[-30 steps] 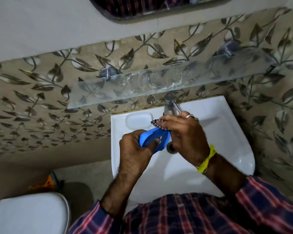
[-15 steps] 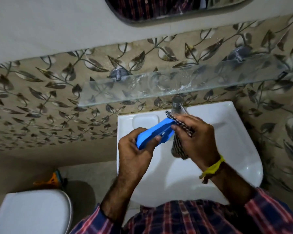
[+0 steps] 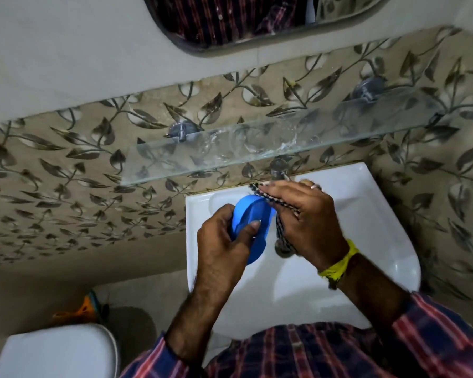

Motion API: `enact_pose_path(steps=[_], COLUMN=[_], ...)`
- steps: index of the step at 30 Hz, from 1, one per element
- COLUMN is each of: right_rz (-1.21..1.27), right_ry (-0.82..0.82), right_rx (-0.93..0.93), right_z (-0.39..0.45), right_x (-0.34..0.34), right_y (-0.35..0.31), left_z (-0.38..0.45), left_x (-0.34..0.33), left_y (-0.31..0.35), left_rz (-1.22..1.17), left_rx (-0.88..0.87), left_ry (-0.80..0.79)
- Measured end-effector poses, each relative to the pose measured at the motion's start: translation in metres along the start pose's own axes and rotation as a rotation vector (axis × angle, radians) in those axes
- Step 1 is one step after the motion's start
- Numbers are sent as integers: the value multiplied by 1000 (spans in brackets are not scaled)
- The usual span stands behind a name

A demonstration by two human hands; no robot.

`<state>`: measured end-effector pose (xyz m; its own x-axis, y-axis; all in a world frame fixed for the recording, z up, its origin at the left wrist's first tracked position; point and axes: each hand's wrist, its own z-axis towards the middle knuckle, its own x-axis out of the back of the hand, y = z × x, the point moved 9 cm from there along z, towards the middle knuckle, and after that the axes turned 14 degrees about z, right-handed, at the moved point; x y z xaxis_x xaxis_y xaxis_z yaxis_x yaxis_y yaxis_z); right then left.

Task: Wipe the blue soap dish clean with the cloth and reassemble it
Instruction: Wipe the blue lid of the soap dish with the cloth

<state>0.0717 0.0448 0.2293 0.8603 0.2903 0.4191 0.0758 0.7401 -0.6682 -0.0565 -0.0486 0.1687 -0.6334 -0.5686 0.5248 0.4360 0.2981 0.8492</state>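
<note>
Over the white sink (image 3: pixel 366 241) my left hand (image 3: pixel 224 249) grips the blue soap dish (image 3: pixel 250 219), an oval plastic piece tilted on edge with its hollow side facing me. My thumb lies across its inner face. My right hand (image 3: pixel 303 222) holds a dark checked cloth (image 3: pixel 280 233) and presses it against the dish's right rim. Part of the cloth hangs down under my palm; the rest is hidden by my fingers. I cannot tell whether the dish is one piece or two.
A metal tap (image 3: pixel 279 167) stands at the sink's back edge, with the drain (image 3: pixel 283 251) below my right hand. A glass shelf (image 3: pixel 230 154) juts out just above the sink. A white toilet lid (image 3: pixel 58 350) sits at lower left, an orange item (image 3: pixel 82 309) on the floor.
The dish has turned from edge-on to showing its hollow face. My right hand with the cloth has slid along its right rim. The camera view has shifted slightly left.
</note>
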Motion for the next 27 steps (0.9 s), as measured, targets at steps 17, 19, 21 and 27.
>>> enact_pose_path(steps=[17, 19, 21, 27], right_rz=[244, 185, 115, 437], right_ry=[179, 161, 148, -53], right_rx=[-478, -452, -428, -709], right_z=[-25, -29, -37, -74], right_x=[-9, -8, -6, -57], right_y=[35, 35, 36, 37], left_z=[4, 1, 2, 22], left_x=[-5, -11, -7, -11], left_y=[-21, -23, -24, -3], left_rz=[-551, -607, -644, -746], left_rx=[167, 204, 204, 151], left_ry=[247, 255, 289, 299])
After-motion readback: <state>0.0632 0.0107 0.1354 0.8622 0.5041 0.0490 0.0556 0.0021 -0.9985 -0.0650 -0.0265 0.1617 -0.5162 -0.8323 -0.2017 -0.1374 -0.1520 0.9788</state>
